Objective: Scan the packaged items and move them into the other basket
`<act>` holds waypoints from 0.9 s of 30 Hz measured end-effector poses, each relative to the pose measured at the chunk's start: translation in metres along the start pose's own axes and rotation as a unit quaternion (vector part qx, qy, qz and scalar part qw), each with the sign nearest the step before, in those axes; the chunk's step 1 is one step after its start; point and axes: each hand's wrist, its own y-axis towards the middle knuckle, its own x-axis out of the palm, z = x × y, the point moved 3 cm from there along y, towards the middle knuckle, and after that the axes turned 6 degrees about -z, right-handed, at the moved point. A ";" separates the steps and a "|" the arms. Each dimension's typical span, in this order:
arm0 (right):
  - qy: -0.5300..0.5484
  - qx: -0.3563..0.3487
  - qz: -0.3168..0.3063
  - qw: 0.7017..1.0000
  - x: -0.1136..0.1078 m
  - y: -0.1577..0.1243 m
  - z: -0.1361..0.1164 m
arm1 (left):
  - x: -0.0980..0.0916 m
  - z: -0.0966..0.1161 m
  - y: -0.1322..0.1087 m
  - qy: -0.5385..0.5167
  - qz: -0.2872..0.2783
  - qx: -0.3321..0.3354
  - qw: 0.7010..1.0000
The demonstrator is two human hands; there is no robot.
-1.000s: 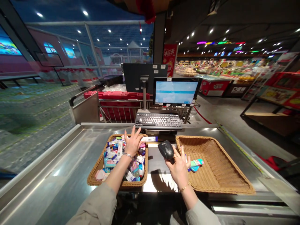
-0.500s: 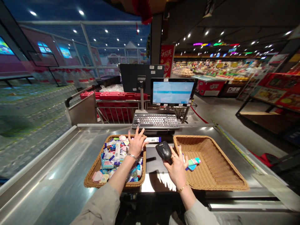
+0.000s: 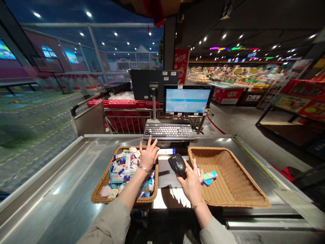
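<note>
My left hand (image 3: 147, 156) is over the right rim of the left wicker basket (image 3: 96, 191). Its thumb and fingers hold the near end of a long, narrow white box (image 3: 166, 151) with a purple end. Packed inside that basket are several small wrapped goods (image 3: 124, 169). My right hand (image 3: 191, 181) is wrapped around a black handheld barcode scanner (image 3: 177, 163), its head tilted toward the box but apart from it. A second wicker basket (image 3: 236, 176) stands at the right, with a few colourful packets (image 3: 210, 176) at its left side, partly hidden by my right hand.
A black keyboard (image 3: 169, 131) sits behind the baskets, below a lit screen (image 3: 188, 100) and a second monitor (image 3: 153, 81) seen from behind. The steel counter (image 3: 63, 179) has a raised left edge. Beyond it stand a metal cart (image 3: 122, 120) and red crates (image 3: 132, 104).
Both hands stay almost in place. The white box has shifted very slightly right, and its barcode no longer shows clearly. A small red glow now appears at the keyboard's front edge.
</note>
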 end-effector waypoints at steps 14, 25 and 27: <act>-0.015 -0.010 -0.020 1.000 -0.003 -0.001 -0.003 | -0.003 0.003 0.003 -0.007 -0.005 -0.004 1.000; -0.035 0.005 0.006 0.999 -0.009 -0.002 0.000 | -0.007 0.010 0.006 -0.019 -0.009 0.001 1.000; -0.040 0.012 0.010 0.999 -0.011 -0.003 0.002 | -0.006 0.012 0.008 -0.019 -0.008 0.003 1.000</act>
